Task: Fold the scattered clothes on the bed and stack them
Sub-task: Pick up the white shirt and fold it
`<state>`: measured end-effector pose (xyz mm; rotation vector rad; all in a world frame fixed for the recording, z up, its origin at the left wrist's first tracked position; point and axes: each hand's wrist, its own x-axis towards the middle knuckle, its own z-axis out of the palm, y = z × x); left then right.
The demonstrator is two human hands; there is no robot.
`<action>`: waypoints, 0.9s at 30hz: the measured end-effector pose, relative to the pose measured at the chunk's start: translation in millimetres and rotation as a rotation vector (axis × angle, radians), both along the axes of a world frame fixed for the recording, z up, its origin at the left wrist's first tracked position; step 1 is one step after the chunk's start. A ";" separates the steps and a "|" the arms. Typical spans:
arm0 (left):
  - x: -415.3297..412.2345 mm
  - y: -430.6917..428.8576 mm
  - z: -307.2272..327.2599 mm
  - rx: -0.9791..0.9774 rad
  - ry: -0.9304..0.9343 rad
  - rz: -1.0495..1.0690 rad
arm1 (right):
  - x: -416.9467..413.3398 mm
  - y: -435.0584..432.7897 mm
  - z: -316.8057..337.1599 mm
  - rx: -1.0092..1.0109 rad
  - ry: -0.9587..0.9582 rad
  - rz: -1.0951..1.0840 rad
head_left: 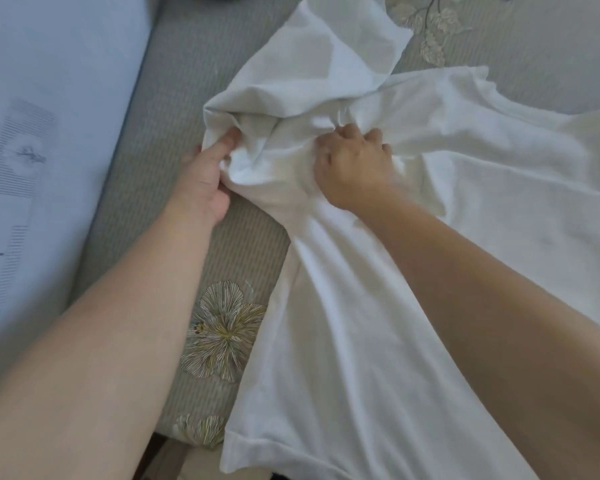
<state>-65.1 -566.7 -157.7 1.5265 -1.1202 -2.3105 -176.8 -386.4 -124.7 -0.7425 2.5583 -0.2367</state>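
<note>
Grey-green ribbed bedding covered the bed (174, 81) beneath my view, printed with a large pale flower (222, 330) near the lower middle and a spray of leaves (430, 32) toward the top. Along the left side lay a pale blue cloth (49, 81) with a faint striped patch on it; whether it was a pillow or a folded blanket I could not tell. The white T-shirt (361, 306) lay on the bed, its hemmed edge nearest me and its upper part bunched into folds in the middle. One loose part of it reached up toward the leaves, and another spread flat to the right. My left hand (205, 181) was closed on the bunched cloth at its left edge, one digit laid on top and the others tucked out of sight in the fabric. My right hand (354, 168) sat to the right of it, knuckles up, fingers curled down into the wrinkled cloth and gripping a gather of it. The two hands were near each other but apart, with a ridge of crumpled shirt between them. Both forearms were bare, and the right one crossed over the lower body of the shirt.
</note>
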 end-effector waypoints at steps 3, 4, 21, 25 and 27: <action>-3.3 11.9 11.6 -0.128 -0.090 0.013 | -26.0 -25.4 15.9 -0.298 -0.397 -0.600; -6.1 14.1 9.9 -0.166 -0.116 -0.002 | -35.9 -33.2 21.5 -0.440 -0.564 -0.846; -3.2 100.2 53.1 -1.479 -0.289 -0.253 | -69.3 101.6 121.3 -1.690 -0.736 -1.040; 14.6 148.8 32.7 -1.713 -0.322 -0.654 | -10.1 200.6 78.8 -1.652 -0.832 -1.467; 29.7 166.2 18.2 -1.771 -0.372 -0.912 | 14.3 234.8 56.1 -1.543 -0.978 -1.667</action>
